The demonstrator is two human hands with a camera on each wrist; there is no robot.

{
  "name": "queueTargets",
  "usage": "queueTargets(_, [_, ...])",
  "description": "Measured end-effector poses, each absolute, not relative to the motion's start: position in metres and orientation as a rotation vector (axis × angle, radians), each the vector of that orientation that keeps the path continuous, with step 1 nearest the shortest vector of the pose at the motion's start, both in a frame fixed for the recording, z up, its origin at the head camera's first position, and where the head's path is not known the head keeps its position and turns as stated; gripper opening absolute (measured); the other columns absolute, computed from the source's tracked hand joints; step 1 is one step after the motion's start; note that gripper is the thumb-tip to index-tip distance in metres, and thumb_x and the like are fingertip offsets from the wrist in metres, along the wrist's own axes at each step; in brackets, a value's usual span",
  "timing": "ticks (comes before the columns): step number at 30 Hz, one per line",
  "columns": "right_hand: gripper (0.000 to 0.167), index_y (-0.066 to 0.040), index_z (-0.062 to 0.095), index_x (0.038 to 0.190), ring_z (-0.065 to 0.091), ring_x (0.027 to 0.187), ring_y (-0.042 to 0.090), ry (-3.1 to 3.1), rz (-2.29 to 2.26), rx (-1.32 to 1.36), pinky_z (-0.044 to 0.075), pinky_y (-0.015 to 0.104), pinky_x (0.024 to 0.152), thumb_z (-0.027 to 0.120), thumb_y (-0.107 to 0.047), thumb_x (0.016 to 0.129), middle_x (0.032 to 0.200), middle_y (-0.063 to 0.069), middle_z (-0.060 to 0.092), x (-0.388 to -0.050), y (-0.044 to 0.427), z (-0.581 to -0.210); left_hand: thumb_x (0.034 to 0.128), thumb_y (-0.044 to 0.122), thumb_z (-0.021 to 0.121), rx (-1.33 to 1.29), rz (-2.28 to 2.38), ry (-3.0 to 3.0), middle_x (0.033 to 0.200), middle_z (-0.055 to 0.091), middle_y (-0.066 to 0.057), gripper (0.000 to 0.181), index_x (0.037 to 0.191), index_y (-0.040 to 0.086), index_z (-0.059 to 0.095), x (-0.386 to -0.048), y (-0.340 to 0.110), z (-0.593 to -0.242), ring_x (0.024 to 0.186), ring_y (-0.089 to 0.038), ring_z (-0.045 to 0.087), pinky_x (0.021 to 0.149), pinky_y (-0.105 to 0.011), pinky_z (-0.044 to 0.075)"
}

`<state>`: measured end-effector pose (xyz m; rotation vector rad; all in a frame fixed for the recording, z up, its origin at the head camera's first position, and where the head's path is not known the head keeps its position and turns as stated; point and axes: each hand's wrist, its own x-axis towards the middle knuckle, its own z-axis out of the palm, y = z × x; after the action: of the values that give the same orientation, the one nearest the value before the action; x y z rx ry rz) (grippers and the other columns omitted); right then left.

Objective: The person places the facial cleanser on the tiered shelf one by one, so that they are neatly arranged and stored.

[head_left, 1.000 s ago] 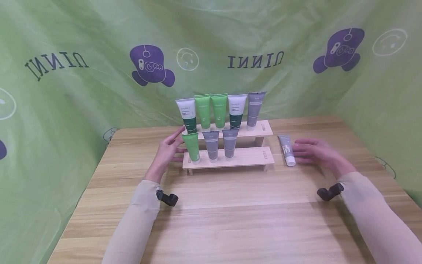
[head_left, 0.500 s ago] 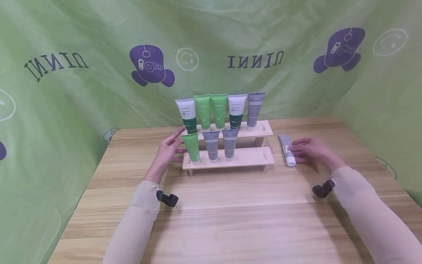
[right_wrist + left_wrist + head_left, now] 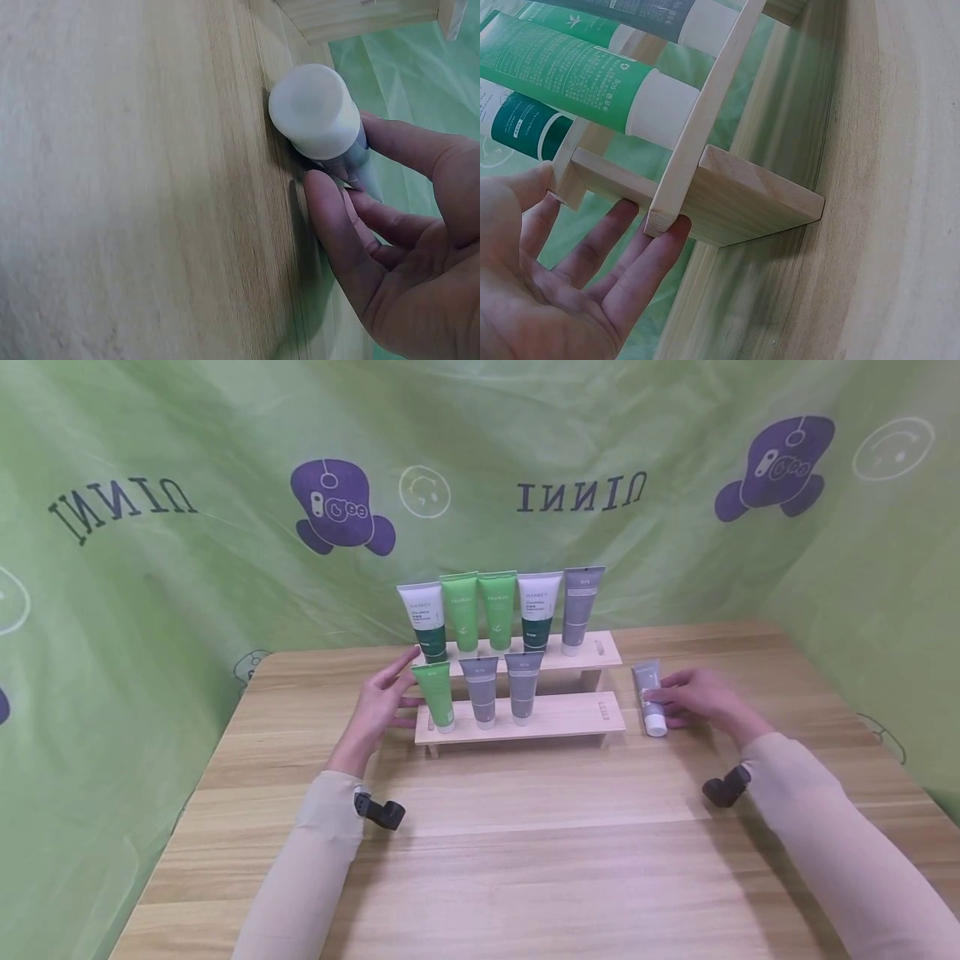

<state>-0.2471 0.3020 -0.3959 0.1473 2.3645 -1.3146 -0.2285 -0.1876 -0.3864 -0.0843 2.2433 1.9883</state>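
My right hand pinches a grey squeeze tube with a white cap at the right of the rack. In the right wrist view, thumb and fingers lie on either side of the tube, just behind its cap. My left hand rests at the left end of the two-step wooden rack, fingers extended. Its fingertips touch the edges of the steps in the left wrist view. On the lower step a green tube stands beside two grey tubes, caps down.
Along the upper step stand two white-and-dark-green tubes, two green tubes and one grey tube. Behind the wooden table hangs a green printed cloth, which also covers both sides.
My right hand has moved left onto the loose grey tube and closed its fingers on it. The tube has shifted slightly left and away from me. The left hand has stayed at the rack.
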Motion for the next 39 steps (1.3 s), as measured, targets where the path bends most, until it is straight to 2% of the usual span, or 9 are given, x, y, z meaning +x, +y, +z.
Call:
queueTargets(10, [0.073, 0.018, 0.037, 0.140, 0.066, 0.080, 0.016, 2.376, -1.312, 0.155, 0.062, 0.032, 0.073, 0.073, -0.025, 0.094, 0.102, 0.018, 0.066, -0.247, 0.299, -0.394, 0.1003, 0.044, 0.061, -0.087, 1.995, 2.236, 0.148, 0.051, -0.016, 0.052, 0.150, 0.041, 0.045, -0.229, -0.188, -0.387, 0.111, -0.041, 0.065, 0.075, -0.048, 0.062])
queueTargets(21, [0.076, 0.019, 0.029, 0.144, 0.067, 0.086, 0.018, 2.332, -1.393, 0.138, 0.061, 0.035, 0.079, 0.071, -0.024, 0.096, 0.110, 0.022, 0.063, -0.242, 0.306, -0.399, 0.1009, 0.043, 0.060, -0.079, 1.999, 2.236, 0.147, 0.051, -0.017, 0.051, 0.150, 0.042, 0.046, -0.227, -0.187, -0.386, 0.111, -0.042, 0.065, 0.075, -0.048, 0.062])
queueTargets(29, [0.077, 0.019, 0.027, 0.145, 0.068, 0.086, 0.018, 2.333, -1.459, 0.104, 0.061, 0.036, 0.080, 0.070, -0.023, 0.097, 0.110, 0.021, 0.064, -0.230, 0.315, -0.400, 0.1026, 0.040, 0.058, -0.077, 1.986, 2.251, 0.147, 0.052, -0.017, 0.049, 0.150, 0.041, 0.045, -0.227, -0.187, -0.385, 0.109, -0.040, 0.066, 0.074, -0.048, 0.062])
queueTargets(39, [0.079, 0.018, 0.025, 0.147, 0.069, 0.089, 0.020, 2.354, -1.534, 0.075, 0.061, 0.039, 0.083, 0.070, -0.022, 0.097, 0.127, 0.034, 0.055, -0.211, 0.318, -0.397, 0.1019, 0.042, 0.058, -0.078, 1.982, 2.253, 0.146, 0.053, -0.017, 0.049, 0.150, 0.042, 0.045, -0.228, -0.187, -0.386, 0.109, -0.039, 0.066, 0.075, -0.048, 0.062])
